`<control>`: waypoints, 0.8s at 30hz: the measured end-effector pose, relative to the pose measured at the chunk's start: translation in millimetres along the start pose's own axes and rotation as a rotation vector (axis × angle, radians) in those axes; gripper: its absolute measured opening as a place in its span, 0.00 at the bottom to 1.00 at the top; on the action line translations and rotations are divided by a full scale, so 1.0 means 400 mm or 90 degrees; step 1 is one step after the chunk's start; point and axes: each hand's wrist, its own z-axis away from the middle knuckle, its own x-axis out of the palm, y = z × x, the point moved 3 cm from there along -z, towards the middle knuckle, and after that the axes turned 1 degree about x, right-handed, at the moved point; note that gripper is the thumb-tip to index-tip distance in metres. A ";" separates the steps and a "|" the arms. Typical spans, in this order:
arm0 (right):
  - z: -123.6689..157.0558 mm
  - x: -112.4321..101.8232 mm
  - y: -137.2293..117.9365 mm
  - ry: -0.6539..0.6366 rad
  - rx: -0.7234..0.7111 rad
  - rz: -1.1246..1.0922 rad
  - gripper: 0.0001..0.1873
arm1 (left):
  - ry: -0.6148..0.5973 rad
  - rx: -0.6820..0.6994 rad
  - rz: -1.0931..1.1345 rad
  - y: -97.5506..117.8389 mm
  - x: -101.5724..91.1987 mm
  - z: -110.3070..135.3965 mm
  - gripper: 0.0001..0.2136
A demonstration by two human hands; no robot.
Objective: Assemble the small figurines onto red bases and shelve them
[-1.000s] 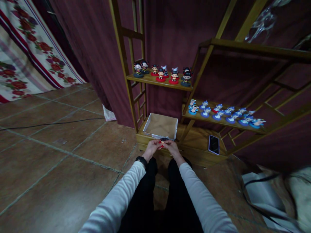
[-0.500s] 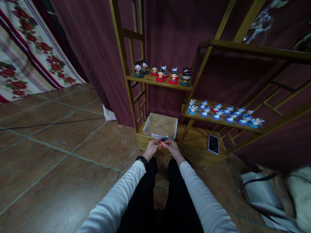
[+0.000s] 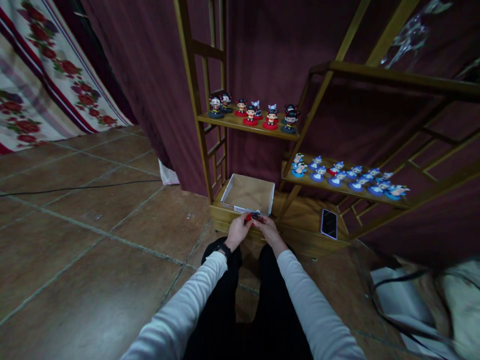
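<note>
A small figurine with black hair and a red base is held between both hands, just in front of the open cardboard box. My left hand closes on its red part from the left. From the right, the fingers of my right hand pinch it near the dark head. Much of the figurine is hidden by the fingers. Inside the white-walled box I see a plain brown bottom. Similar red-based figurines stand on the shelf above the box.
The wooden shelf unit holds several dark-based and red-based figurines. A lower right shelf carries several blue and white figurines. A phone lies on the bottom board. Bags sit at the lower right, and a black cable crosses the floor.
The figurine has tilted in my hands, its dark head now turned toward the right. My left hand has rotated slightly around it. The box and shelved figurines stay in place.
</note>
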 end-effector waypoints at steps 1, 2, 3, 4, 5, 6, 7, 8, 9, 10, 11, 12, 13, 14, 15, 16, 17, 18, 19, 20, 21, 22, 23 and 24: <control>-0.001 -0.003 -0.001 0.003 -0.003 0.000 0.15 | -0.002 0.024 -0.063 0.009 -0.001 0.006 0.15; -0.001 -0.005 -0.001 0.006 -0.005 0.006 0.15 | -0.006 0.047 -0.126 0.018 0.000 0.013 0.16; -0.001 -0.008 -0.003 0.008 -0.006 0.013 0.15 | -0.010 0.068 -0.184 0.026 0.000 0.020 0.16; 0.000 -0.010 -0.004 0.010 -0.007 0.020 0.15 | -0.016 0.089 -0.237 0.033 0.001 0.025 0.17; 0.000 -0.012 -0.006 0.008 -0.007 0.022 0.14 | -0.020 0.108 -0.282 0.040 0.002 0.031 0.17; 0.001 -0.014 -0.008 0.005 -0.008 0.022 0.14 | -0.022 0.124 -0.320 0.046 0.003 0.035 0.17; 0.002 -0.015 -0.010 0.002 -0.009 0.018 0.13 | -0.023 0.138 -0.351 0.051 0.004 0.038 0.16; 0.003 -0.016 -0.012 -0.001 -0.008 0.015 0.13 | -0.024 0.151 -0.377 0.055 0.004 0.041 0.16; 0.004 -0.017 -0.015 -0.003 -0.008 0.014 0.12 | -0.026 0.162 -0.398 0.059 0.005 0.043 0.16; 0.005 -0.017 -0.017 -0.003 -0.007 0.016 0.12 | -0.029 0.172 -0.415 0.062 0.005 0.045 0.16; 0.006 -0.017 -0.020 -0.003 -0.006 0.020 0.11 | -0.032 0.181 -0.430 0.064 0.006 0.047 0.17; 0.008 -0.017 -0.023 -0.003 -0.006 0.025 0.11 | -0.035 0.191 -0.442 0.066 0.007 0.048 0.17; 0.009 -0.017 -0.025 -0.004 -0.007 0.028 0.10 | -0.038 0.201 -0.452 0.068 0.007 0.049 0.17; 0.011 -0.018 -0.028 -0.006 -0.008 0.030 0.10 | -0.041 0.213 -0.460 0.070 0.008 0.051 0.18; 0.012 -0.018 -0.030 -0.007 -0.010 0.030 0.10 | -0.042 0.224 -0.467 0.071 0.009 0.052 0.18; 0.013 -0.019 -0.032 -0.011 -0.010 0.031 0.10 | -0.042 0.233 -0.471 0.072 0.009 0.054 0.18; 0.014 -0.020 -0.032 -0.014 -0.011 0.031 0.10 | -0.042 0.240 -0.475 0.073 0.010 0.055 0.18; 0.014 -0.021 -0.032 -0.018 -0.013 0.031 0.10 | -0.042 0.245 -0.480 0.074 0.010 0.056 0.18; 0.013 -0.023 -0.031 -0.023 -0.014 0.030 0.11 | -0.042 0.249 -0.485 0.074 0.011 0.058 0.18; 0.012 -0.025 -0.030 -0.027 -0.014 0.029 0.11 | -0.043 0.251 -0.490 0.074 0.012 0.059 0.18; 0.012 -0.027 -0.028 -0.030 -0.015 0.028 0.11 | -0.043 0.252 -0.493 0.073 0.013 0.059 0.18; 0.011 -0.029 -0.026 -0.031 -0.016 0.029 0.11 | -0.043 0.252 -0.496 0.073 0.014 0.060 0.18; 0.010 -0.031 -0.025 -0.029 -0.018 0.032 0.11 | -0.044 0.252 -0.498 0.073 0.015 0.060 0.18; 0.010 -0.032 -0.024 -0.027 -0.021 0.035 0.11 | -0.044 0.251 -0.499 0.072 0.016 0.060 0.18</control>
